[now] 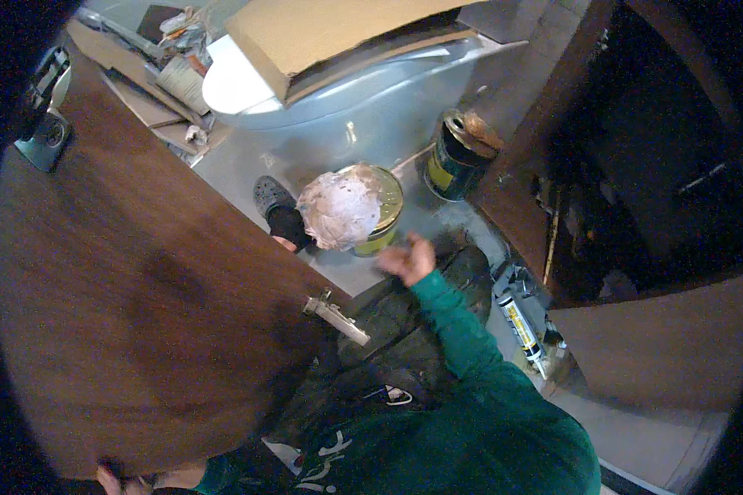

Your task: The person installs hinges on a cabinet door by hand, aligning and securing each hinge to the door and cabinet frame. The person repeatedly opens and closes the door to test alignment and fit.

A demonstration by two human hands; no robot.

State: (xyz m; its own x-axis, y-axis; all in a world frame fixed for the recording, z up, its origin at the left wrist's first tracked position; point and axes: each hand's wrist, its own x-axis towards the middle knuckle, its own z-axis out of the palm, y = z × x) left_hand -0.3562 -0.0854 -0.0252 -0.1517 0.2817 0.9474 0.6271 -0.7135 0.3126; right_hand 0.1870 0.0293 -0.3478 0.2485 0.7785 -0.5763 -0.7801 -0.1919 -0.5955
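My left hand (pixel 124 478) is at the lower left, its fingers curled at the near edge of a large brown wooden panel (pixel 140 313). Metal fittings are fixed on the panel: one hinge-like piece (pixel 45 136) at the far left and a bar-shaped one (pixel 338 320) near the middle. My right hand (pixel 410 260), slightly blurred, is in the air with nothing in it and its fingers apart. Just beyond it stands a lidded metal can (pixel 389 202) with a green-yellow label. A crumpled, stained whitish cloth or bag (pixel 338 206) lies over the can's left side.
A second, dark can (pixel 455 161) with brown-stained top stands farther right. A sealant cartridge (pixel 520 330) lies right of my leg. A cardboard box (pixel 330 37) rests on a white tub-like fixture (pixel 235 82) at the back. Dark open cabinet (pixel 652 157) at right.
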